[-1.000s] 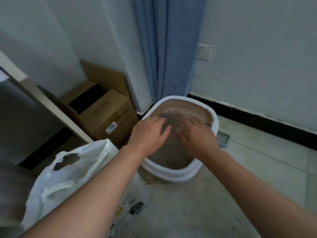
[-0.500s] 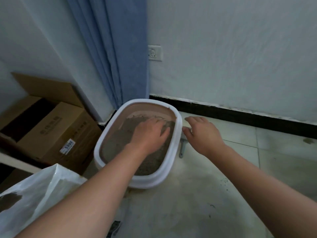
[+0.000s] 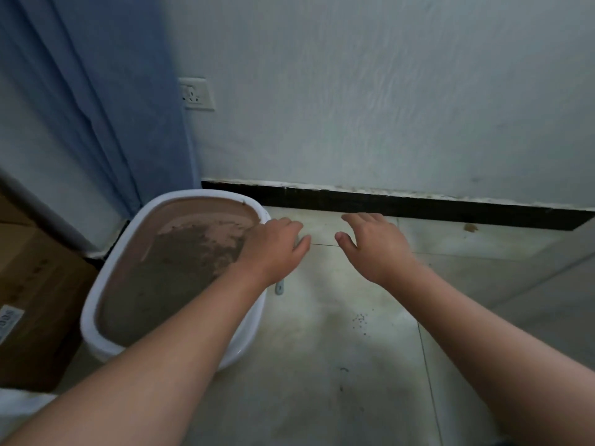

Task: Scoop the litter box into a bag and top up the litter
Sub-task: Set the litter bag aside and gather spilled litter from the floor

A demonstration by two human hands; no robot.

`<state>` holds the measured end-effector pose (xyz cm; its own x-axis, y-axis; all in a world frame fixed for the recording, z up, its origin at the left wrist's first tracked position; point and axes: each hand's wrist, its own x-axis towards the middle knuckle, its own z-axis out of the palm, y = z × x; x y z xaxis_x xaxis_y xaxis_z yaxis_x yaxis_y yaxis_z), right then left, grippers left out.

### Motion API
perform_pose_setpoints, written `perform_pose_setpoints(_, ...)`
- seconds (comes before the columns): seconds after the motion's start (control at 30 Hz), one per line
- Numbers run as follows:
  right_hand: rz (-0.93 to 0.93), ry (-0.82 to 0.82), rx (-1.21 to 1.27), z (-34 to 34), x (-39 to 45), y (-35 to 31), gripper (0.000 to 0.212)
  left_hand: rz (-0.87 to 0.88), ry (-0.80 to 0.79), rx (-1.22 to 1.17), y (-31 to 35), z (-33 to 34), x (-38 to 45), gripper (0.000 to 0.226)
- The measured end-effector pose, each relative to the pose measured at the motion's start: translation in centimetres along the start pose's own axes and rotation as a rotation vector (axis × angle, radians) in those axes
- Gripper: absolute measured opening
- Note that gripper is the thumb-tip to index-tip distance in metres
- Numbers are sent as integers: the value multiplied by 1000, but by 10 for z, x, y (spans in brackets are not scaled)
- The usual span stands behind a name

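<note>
The white litter box [image 3: 96, 304] with a brown inner wall stands on the floor at the left, with grey litter [image 3: 174, 278] spread inside. My left hand [image 3: 273, 249] lies over the box's right rim, palm down, fingers relaxed. Below that hand the end of a grey scoop handle [image 3: 279, 289] pokes out on the floor beside the box; the rest of the scoop is hidden. My right hand [image 3: 373, 246] hovers palm down over the floor tiles to the right, fingers spread, holding nothing. A corner of the white plastic bag [image 3: 19, 405] shows at the bottom left.
A cardboard box [image 3: 35, 304] stands left of the litter box. A blue curtain [image 3: 106, 107] hangs behind it, beside a wall socket [image 3: 196, 93]. A black skirting board [image 3: 386, 204] runs along the wall. A few litter grains [image 3: 360, 320] lie on the tiles.
The view has swung to the right. Both hands have left the litter: the left one now lies over the right rim, the right one farther right above the floor.
</note>
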<state>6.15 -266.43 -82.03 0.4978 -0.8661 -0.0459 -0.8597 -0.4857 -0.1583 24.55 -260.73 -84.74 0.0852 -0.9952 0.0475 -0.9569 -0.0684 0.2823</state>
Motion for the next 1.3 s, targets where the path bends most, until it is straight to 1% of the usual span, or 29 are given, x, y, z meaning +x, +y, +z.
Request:
perform_pose_setpoints(0.17, 42, -3, -11, 1, -4, 14, 50, 55, 38, -66, 10, 9, 8, 38)
perform_pose_setpoints(0.27, 54, -5, -10, 1, -4, 19, 50, 77, 39, -51, 8, 11, 7, 39)
perform_pose_setpoints(0.43, 41, -17, 6, 4, 0, 14, 50, 36, 33, -22, -12, -2, -5, 37)
perform_pose_setpoints(0.67, -39, -6, 35, 12, 14, -20, 51, -36, -5, 48, -49, -15, -29, 33)
perform_pose_setpoints(0.87, -127, -20, 39, 24, 21, -53, 51, -112, -9, 25, -71, -29, -53, 30)
perform_pose_setpoints(1.03, -193, -23, 81, 29, 28, -88, 53, -186, 11, 52, -82, -42, -66, 37)
perform_pose_setpoints(1.2, -264, -34, 95, 34, 30, -119, 48, -242, 65, 70, -104, -51, -77, 45)
perform_pose_setpoints(1.3, -276, -42, 88, 36, 30, -126, 46, -260, 58, 89, -116, -50, -83, 42)
